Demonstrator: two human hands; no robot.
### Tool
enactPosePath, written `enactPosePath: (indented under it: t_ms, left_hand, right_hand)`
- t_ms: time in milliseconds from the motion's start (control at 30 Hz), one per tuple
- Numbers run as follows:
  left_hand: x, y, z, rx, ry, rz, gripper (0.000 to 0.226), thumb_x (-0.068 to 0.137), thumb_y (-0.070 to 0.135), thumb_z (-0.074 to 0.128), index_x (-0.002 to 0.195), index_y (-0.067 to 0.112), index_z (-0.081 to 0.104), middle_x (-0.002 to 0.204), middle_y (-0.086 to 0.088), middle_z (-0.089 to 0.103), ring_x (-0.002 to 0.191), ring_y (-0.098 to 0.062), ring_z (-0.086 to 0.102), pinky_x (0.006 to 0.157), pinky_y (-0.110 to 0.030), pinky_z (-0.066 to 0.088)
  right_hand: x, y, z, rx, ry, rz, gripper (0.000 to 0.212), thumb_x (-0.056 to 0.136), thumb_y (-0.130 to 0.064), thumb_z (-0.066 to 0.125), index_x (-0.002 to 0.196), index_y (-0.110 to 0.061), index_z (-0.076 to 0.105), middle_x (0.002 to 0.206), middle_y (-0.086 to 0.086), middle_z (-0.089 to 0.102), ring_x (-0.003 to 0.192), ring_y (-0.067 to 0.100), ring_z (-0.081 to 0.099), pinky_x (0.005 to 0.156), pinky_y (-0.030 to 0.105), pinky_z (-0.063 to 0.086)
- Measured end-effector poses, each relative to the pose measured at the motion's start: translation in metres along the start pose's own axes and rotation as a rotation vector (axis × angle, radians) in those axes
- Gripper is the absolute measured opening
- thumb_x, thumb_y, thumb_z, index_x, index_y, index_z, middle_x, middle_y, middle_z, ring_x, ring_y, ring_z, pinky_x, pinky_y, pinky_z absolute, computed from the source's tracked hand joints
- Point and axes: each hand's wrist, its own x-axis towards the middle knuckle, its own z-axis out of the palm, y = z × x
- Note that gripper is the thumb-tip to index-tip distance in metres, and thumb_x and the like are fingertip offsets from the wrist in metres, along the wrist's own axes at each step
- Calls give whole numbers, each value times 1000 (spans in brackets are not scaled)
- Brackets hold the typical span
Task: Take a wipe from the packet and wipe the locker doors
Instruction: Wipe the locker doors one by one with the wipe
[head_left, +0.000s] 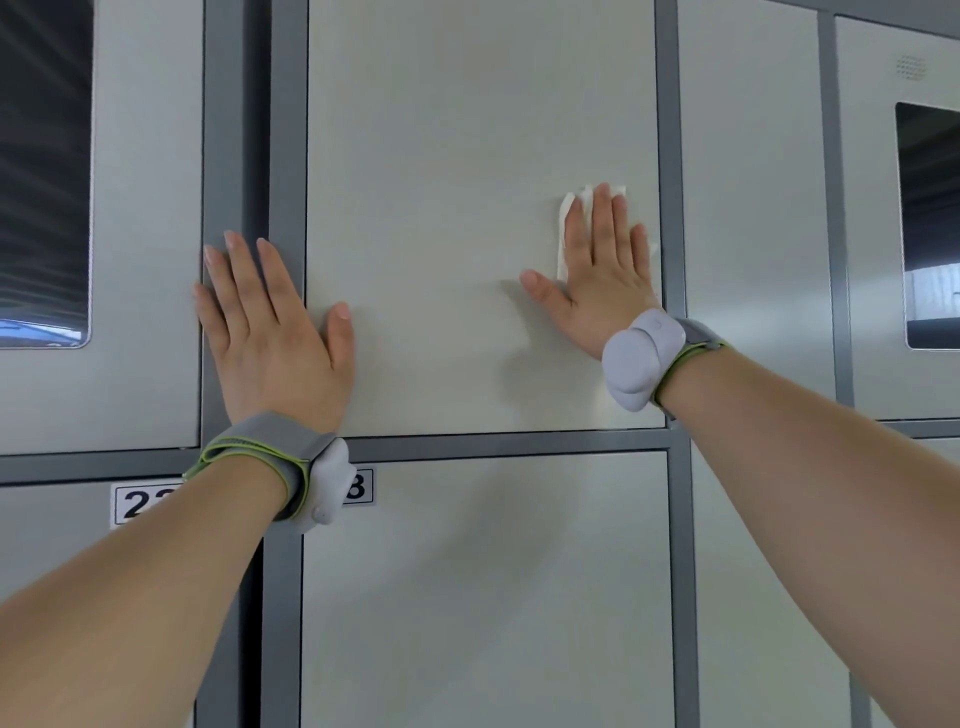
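White wipe (567, 228) already out, flat under right hand (602, 280) on locker door (441, 208); left hand (270, 332) flat, empty, bracing the frame. Other doors presumably left.

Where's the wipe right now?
Head view: the wipe is pressed flat under the right hand against the upper middle locker door, close to that door's right edge.

- Door (441, 208): pale grey, vertical, set in a darker grey frame (288, 156).
- Wipe (565, 228): flat on door, upper right, under right hand (597, 275).
- Left hand (270, 332): flat across frame and door's left edge.
- Label (361, 487): on lower door, partly hidden.
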Motion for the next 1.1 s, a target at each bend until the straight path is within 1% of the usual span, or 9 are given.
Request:
enactPosePath:
  t_ms: [67, 167, 267, 433, 533, 667, 833, 1000, 1100]
  left_hand:
    - [0, 0, 0, 2, -3, 1, 78, 91, 48, 17, 146, -7, 14, 154, -27, 10, 143, -40, 5, 116, -46, -1]
    - [0, 0, 1, 14, -8, 3, 79, 91, 48, 16, 146, -7, 13, 154, -28, 9, 143, -41, 5, 116, -46, -1]
    - [0, 0, 0, 19, -8, 0, 79, 90, 49, 16, 147, -7, 13, 154, -28, 9, 144, -40, 4, 117, -46, -1]
    - [-1, 2, 0, 16, -10, -2, 80, 89, 49, 16, 147, -7, 12, 154, -28, 8, 144, -40, 3, 117, -46, -2]
    - [-2, 2, 1, 23, -14, -5, 81, 89, 49, 16, 147, -6, 11, 154, -27, 7, 144, -39, 3, 117, -45, -3]
    - [-2, 1, 0, 28, -11, -8, 80, 89, 48, 18, 147, -6, 10, 154, -27, 6, 144, -39, 2, 117, -45, -3]
    - [-2, 2, 0, 41, -15, -6, 78, 90, 47, 20, 147, -6, 10, 154, -27, 5, 144, -39, 2, 117, -46, -2]
    - [-2, 2, 1, 42, -8, -5, 78, 91, 46, 22, 147, -6, 10, 154, -27, 6, 144, -38, 1, 117, -46, -2]
    - [-3, 3, 0, 40, -13, -4, 79, 90, 47, 21, 147, -6, 10, 155, -26, 5, 144, -38, 1, 117, -46, -2]
  right_hand:
    - [-9, -5, 7, 7, -5, -29, 88, 91, -65, 25, 148, -9, -13, 155, 15, -21, 142, 27, -23, 114, 41, -15]
    - [-37, -10, 19, -35, -42, -146, 98, 79, -77, 4, 147, -10, -17, 154, 15, -23, 141, 27, -25, 114, 42, -17]
    - [-45, 0, 20, -64, -47, -211, 99, 73, -78, -12, 146, -11, -17, 155, 14, -20, 143, 27, -22, 114, 39, -17]
    - [-6, 21, 0, -42, -41, -49, 84, 93, -63, 23, 149, -12, -13, 155, 12, -21, 142, 25, -23, 113, 38, -16]
    - [5, 24, -3, -11, -3, -7, 83, 94, -59, 28, 149, -11, -11, 156, 13, -19, 143, 27, -21, 113, 39, -15]
    - [-23, 21, 16, 9, 7, -38, 99, 77, -77, 8, 148, -11, -16, 156, 12, -21, 142, 26, -23, 112, 38, -18]
    - [-46, 27, 28, -21, -8, -127, 112, 63, -85, -17, 148, -11, -15, 156, 13, -20, 142, 27, -22, 111, 38, -19]
    - [-14, 35, 9, -49, 29, -70, 107, 73, -84, 2, 149, -9, -10, 156, 14, -17, 144, 28, -18, 112, 34, -16]
    - [-4, 35, 3, -17, 68, -12, 107, 66, -77, -4, 150, -10, -7, 157, 14, -14, 144, 27, -15, 113, 34, -15]
